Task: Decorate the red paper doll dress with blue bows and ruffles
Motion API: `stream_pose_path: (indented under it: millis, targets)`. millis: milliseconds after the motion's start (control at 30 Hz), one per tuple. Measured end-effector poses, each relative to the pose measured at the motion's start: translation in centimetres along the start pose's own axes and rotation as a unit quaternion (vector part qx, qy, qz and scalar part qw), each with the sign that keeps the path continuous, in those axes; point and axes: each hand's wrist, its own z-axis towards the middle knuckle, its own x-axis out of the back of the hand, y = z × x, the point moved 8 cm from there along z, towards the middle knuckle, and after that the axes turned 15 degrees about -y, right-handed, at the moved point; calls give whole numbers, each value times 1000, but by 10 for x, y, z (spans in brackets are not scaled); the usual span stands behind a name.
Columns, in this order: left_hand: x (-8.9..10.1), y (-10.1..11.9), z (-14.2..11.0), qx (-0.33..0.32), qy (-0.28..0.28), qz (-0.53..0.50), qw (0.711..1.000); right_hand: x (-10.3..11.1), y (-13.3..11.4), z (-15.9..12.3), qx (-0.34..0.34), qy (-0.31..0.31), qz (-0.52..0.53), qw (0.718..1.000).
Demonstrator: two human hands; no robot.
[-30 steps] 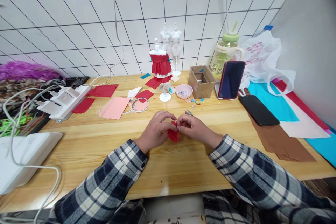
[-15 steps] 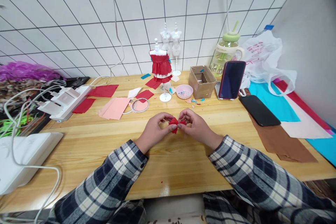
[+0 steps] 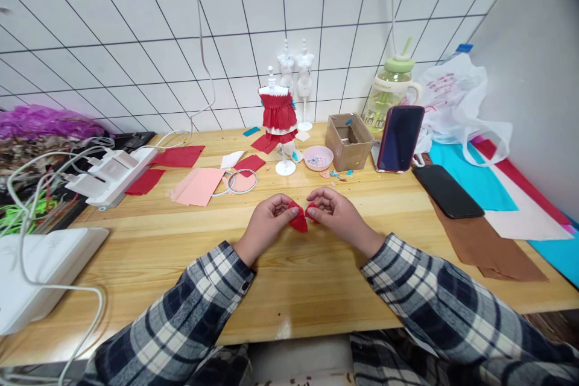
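Above the middle of the table, my left hand point(image 3: 274, 217) pinches a small piece of red crepe paper point(image 3: 298, 221) between thumb and fingers, and the piece hangs down in a wedge shape. Close beside it, the thumb and fingers of my right hand point(image 3: 335, 215) are closed on a small bit of red crepe paper point(image 3: 311, 212). Whether the two red parts still join between my hands I cannot tell. Beyond my hands stands a small white mannequin point(image 3: 284, 167) in a ruffled red dress point(image 3: 279, 113) with a white layer.
Behind are bare mannequins point(image 3: 304, 75), a pink bowl point(image 3: 318, 158) of small beads and a cardboard box point(image 3: 348, 154). Pink paper point(image 3: 194, 187) and rings point(image 3: 243, 181) lie left. Phones point(image 3: 447, 191), a bottle point(image 3: 389, 90) and brown paper point(image 3: 491, 247) are right; a power strip point(image 3: 115, 178) is far left.
My fingertips have drawn slightly apart. More of the red paper shows at my left hand, and only a small red bit shows at my right.
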Motion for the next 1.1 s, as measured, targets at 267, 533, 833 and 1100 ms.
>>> stream_pose_path:
  millis: [267, 533, 833, 1100]
  targets:
    - [-2, -3, 1, 6, -8, 4, 1000, -2, 3, 1, -14, 8, 2, 1000]
    - [-2, -8, 3, 4, -19, -26, 999, 0, 7, 2, -29, 24, 57, 998]
    - [6, -9, 2, 20, 2, 38, 999, 10, 4, 0, -24, 53, -110, 992]
    - [12, -8, 3, 10, 16, 129, 991, 57, 4, -1, -48, 131, -278, 951]
